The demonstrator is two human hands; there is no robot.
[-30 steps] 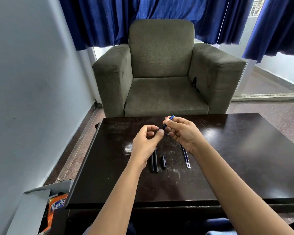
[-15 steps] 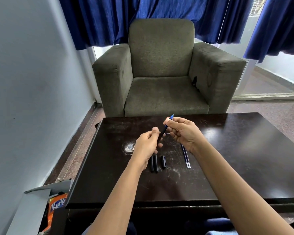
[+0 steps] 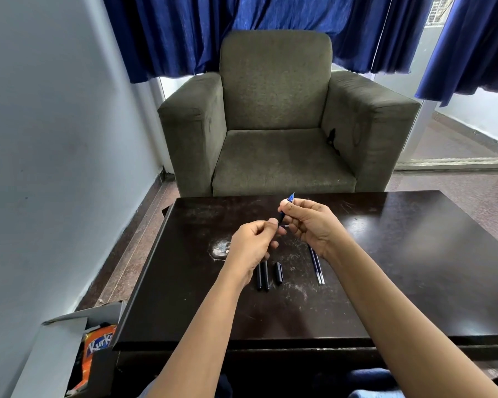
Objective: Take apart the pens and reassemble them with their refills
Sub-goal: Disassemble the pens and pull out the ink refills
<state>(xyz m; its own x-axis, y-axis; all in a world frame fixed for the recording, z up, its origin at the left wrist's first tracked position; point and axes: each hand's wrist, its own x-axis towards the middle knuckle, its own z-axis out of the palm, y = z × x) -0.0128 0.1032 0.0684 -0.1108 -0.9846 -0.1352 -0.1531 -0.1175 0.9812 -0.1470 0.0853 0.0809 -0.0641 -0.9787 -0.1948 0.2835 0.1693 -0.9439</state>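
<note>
Above the dark wooden table (image 3: 400, 268), both hands hold one pen (image 3: 281, 217) with a black barrel and a blue tip pointing up and away. My right hand (image 3: 311, 225) pinches its upper end just below the tip. My left hand (image 3: 252, 245) grips the lower barrel, which its fingers mostly hide. On the table below lie two black pen barrels (image 3: 262, 275) side by side, a short black cap (image 3: 278, 272) to their right, and two thin blue refills (image 3: 316, 265) partly under my right wrist.
A grey-green armchair (image 3: 276, 124) stands right behind the table's far edge. An open cardboard box (image 3: 66, 349) holding an orange snack packet (image 3: 95, 354) sits on the floor by the table's near left corner. A wall runs along the left.
My left hand has closed round the pen's lower barrel, where a second ago its fingers only neared it. The right hand stays at the tip end. The parts on the table have not moved.
</note>
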